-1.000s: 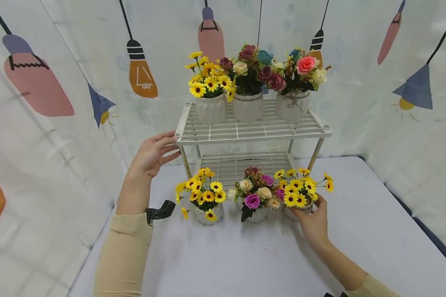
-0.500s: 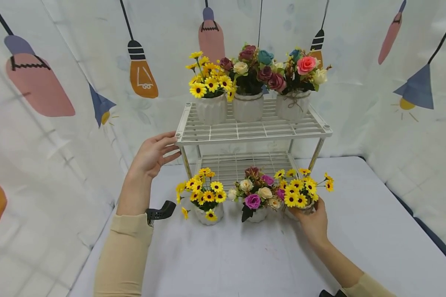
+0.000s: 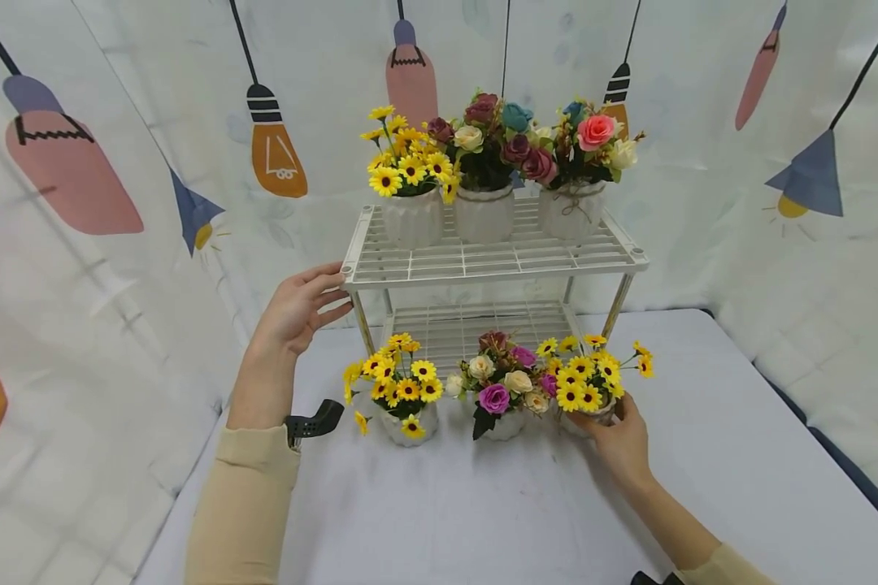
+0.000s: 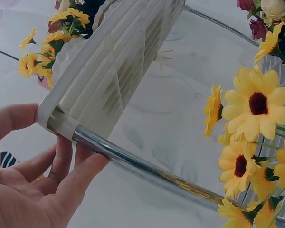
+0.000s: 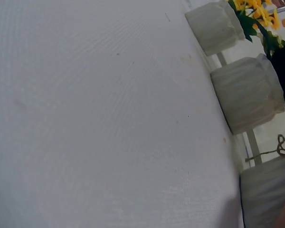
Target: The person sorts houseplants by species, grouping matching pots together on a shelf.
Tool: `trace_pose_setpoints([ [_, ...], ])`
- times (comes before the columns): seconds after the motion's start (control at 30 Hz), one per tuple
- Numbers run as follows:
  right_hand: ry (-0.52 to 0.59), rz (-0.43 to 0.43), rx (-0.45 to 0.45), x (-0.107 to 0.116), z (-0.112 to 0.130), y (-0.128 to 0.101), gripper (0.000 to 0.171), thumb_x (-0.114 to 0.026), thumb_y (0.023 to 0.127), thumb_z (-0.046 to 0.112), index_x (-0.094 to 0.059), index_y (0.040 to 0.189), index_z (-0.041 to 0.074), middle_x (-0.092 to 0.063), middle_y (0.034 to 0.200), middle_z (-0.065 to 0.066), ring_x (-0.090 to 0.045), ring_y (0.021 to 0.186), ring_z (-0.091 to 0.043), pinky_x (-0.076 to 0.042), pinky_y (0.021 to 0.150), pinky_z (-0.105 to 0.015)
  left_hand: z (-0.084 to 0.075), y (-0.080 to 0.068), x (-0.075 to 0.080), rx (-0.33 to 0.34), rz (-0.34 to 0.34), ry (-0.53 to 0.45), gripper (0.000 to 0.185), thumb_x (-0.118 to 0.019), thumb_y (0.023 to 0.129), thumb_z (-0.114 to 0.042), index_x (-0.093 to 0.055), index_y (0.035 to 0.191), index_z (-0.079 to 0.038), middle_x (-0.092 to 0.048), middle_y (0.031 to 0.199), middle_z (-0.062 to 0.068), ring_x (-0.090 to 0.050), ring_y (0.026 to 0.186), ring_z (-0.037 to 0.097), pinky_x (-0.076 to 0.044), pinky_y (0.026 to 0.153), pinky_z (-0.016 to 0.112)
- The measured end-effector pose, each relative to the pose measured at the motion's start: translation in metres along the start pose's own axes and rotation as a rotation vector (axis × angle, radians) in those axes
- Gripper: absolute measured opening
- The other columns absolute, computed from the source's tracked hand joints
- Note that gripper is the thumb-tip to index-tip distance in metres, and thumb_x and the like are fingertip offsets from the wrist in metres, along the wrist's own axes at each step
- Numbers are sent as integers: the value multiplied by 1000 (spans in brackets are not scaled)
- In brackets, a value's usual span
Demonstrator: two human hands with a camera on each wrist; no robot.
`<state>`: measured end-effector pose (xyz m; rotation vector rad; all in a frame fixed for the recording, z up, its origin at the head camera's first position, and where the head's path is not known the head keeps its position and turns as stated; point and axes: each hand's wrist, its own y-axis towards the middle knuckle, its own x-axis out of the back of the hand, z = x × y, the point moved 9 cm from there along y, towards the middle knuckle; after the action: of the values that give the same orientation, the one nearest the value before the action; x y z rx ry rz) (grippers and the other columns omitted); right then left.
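A white two-tier wire rack (image 3: 494, 275) stands on the table. My left hand (image 3: 296, 313) grips its upper front left corner; in the left wrist view the thumb and fingers (image 4: 88, 173) lie about the metal post (image 4: 147, 168) just below the corner. My right hand (image 3: 620, 439) holds the white pot of yellow daisies (image 3: 584, 382) at the front right. In the right wrist view that pot (image 5: 266, 190), with a twine bow, is partly cut off by the frame edge. A pot of mixed roses (image 3: 501, 382) and another pot of yellow daisies (image 3: 402, 390) stand to its left.
On the top shelf are three white pots: yellow daisies (image 3: 413, 215), dark roses (image 3: 484, 213) and coral and cream roses (image 3: 572, 210). A pale cloth covers the table (image 3: 454, 512). Behind hangs a curtain (image 3: 673, 244) printed with lamps.
The view has shifted slightly, so everything sits a little lower and further left. Both hands keep their places on the rack and the pot; neither thing has visibly moved.
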<state>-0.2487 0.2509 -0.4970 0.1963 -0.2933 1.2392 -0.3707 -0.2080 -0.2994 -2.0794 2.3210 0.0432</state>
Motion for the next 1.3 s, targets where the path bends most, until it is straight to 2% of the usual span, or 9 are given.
trace_pose_setpoints([
  [0.23, 0, -9, -8, 2, 0, -8, 102, -85, 87, 37, -24, 160, 2, -35, 158, -24, -33, 145, -42, -41, 110, -53, 0, -1, 0, -3, 3, 4, 59, -62, 105, -24, -42, 156, -2, -52, 146, 18, -60, 120, 23, -55, 96, 33],
  [0.5, 44, -88, 69, 9, 23, -4, 91, -86, 87, 29, -34, 156, 4, -43, 153, -16, -42, 138, -32, -49, 104, -43, 0, 0, 1, -5, -3, 2, 59, -63, 105, -24, -42, 155, -1, -53, 145, 18, -62, 117, 21, -57, 92, 30],
  [0.6, 61, -101, 95, 8, 34, 3, 89, -86, 88, 31, -35, 156, 6, -45, 151, -12, -43, 137, -29, -50, 99, -34, -1, 1, 2, -12, -1, 3, 60, -63, 104, -24, -41, 156, -1, -54, 145, 17, -62, 115, 20, -56, 93, 31],
  [0.73, 114, -102, 102, 1, 43, 12, 88, -86, 87, 29, -36, 156, 7, -46, 150, -13, -46, 133, -30, -50, 86, -17, -1, 1, 2, -9, 0, -5, 60, -64, 104, -23, -41, 156, -1, -51, 147, 20, -62, 114, 20, -56, 92, 31],
  [0.83, 168, -109, 111, -6, 48, 18, 87, -86, 88, 23, -35, 157, 6, -45, 149, -16, -49, 130, -34, -51, 81, -12, 0, 2, 2, -2, 1, -15, 60, -64, 104, -23, -42, 155, -1, -49, 149, 22, -62, 115, 21, -57, 92, 30],
  [1.1, 270, -163, 165, -22, 55, 32, 78, -83, 90, 11, -40, 155, 5, -46, 150, -18, -50, 132, -37, -53, 79, -12, 2, 2, 2, -5, 5, -20, 61, -64, 104, -23, -41, 156, -1, -50, 148, 20, -62, 115, 21, -58, 89, 28],
  [1.2, 267, -218, 189, -25, 55, 37, 77, -85, 88, 15, -44, 153, 5, -50, 146, -18, -53, 130, -34, -53, 80, -11, 2, 2, 2, -2, 5, -26, 62, -65, 104, -24, -41, 156, -1, -54, 143, 15, -62, 116, 21, -57, 89, 28],
  [1.3, 244, -270, 195, -28, 55, 42, 76, -88, 85, 22, -50, 148, 4, -55, 143, -16, -55, 128, -28, -54, 86, -17, 2, 2, 2, -1, 0, -19, 62, -65, 104, -25, -41, 156, -2, -57, 137, 11, -62, 115, 20, -57, 89, 28],
])
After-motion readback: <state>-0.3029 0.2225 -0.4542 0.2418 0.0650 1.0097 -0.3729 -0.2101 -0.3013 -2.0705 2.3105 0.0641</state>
